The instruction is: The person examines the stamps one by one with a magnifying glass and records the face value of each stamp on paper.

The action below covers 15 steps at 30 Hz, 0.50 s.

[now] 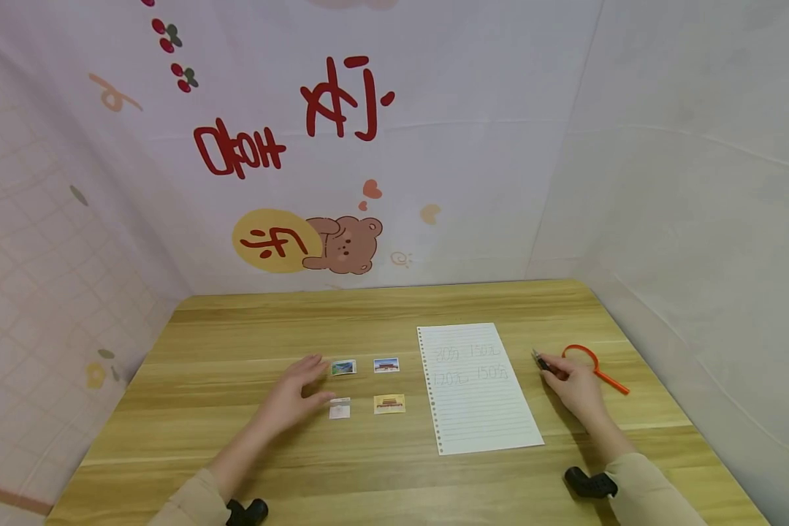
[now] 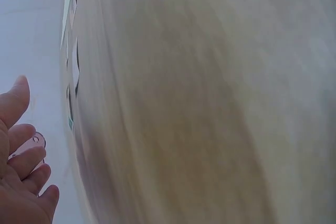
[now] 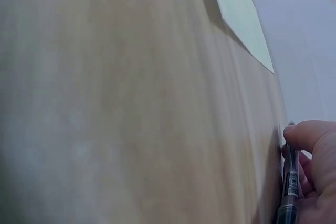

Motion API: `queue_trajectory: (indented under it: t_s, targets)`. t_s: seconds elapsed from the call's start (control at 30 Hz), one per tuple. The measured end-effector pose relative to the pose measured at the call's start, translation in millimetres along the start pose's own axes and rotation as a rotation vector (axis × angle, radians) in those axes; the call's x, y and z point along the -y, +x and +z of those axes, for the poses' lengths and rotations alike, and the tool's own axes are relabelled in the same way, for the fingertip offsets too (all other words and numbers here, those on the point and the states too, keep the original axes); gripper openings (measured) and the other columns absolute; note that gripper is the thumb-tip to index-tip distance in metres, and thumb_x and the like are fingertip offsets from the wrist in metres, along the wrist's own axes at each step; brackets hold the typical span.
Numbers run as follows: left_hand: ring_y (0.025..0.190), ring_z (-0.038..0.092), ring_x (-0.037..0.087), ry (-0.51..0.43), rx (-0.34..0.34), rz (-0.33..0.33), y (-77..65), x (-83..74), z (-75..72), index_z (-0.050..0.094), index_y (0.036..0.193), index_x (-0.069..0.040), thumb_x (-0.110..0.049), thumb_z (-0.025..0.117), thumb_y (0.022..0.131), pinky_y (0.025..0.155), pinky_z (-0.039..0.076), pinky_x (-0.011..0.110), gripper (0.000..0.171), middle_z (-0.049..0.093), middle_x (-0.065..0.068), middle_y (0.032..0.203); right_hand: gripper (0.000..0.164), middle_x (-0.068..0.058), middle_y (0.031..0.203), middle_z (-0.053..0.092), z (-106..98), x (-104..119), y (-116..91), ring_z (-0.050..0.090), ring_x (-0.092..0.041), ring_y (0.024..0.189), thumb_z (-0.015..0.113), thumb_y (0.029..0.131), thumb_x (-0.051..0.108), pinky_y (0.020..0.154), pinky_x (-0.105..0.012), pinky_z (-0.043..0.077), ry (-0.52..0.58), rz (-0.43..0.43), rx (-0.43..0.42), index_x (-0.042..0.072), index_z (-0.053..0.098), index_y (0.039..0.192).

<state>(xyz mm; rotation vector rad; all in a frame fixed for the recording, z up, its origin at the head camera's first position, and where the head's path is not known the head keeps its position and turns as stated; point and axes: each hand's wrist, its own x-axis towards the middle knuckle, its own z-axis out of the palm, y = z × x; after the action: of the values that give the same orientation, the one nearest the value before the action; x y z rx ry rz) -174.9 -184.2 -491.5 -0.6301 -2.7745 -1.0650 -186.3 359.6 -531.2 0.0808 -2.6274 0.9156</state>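
My right hand (image 1: 575, 385) pinches a dark pen (image 1: 540, 361) to the right of a lined sheet of paper (image 1: 480, 416). In the right wrist view the pen (image 3: 290, 187) lies between thumb and fingers. On the left, my left hand (image 1: 296, 394) is beside the stamps, fingers loosely spread, holding nothing. Closest to it are a green-blue landscape stamp (image 1: 343, 367) and a pale stamp (image 1: 340, 408). A blue stamp with a building (image 1: 386, 364) and a yellow stamp with a building (image 1: 389, 404) lie to their right. The left wrist view shows that hand (image 2: 23, 166) with fingers slightly bent.
A magnifying glass with an orange-red rim and handle (image 1: 611, 381) lies just beyond my right hand. Handwritten numbers and characters fill the paper's upper part. The wooden table (image 1: 269, 321) meets a printed white cloth backdrop (image 1: 473, 183) at the back and sides.
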Motion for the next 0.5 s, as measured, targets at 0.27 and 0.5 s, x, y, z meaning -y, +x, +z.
queue_trajectory:
  t_s: [0.27, 0.5]
  targets:
    - [0.137, 0.037, 0.045, 0.039, -0.006, -0.016, -4.2, 8.5, -5.7, 0.058, 0.135, 0.004, -0.028, 0.08, 0.084, 0.108, 0.03, 0.063, 0.064, 0.048, 0.023, 0.145, 0.031, -0.006, 0.084, 0.065, 5.0, 0.6, -0.8, 0.052, -0.009, 0.069, 0.079, 0.081, 0.002, 0.055, -0.024, 0.044, -0.008, -0.019, -0.02, 0.003, 0.075, 0.112]
    - [0.137, 0.037, 0.045, 0.06, -0.007, -0.015, -3.9, 14.2, -8.3, 0.058, 0.134, 0.004, -0.03, 0.079, 0.085, 0.109, 0.03, 0.062, 0.064, 0.047, 0.024, 0.145, 0.031, -0.008, 0.086, 0.063, 5.2, 2.3, -0.4, 0.054, -0.015, 0.071, 0.078, 0.083, 0.005, 0.057, -0.026, 0.044, -0.027, -0.002, 0.005, 0.003, 0.075, 0.114]
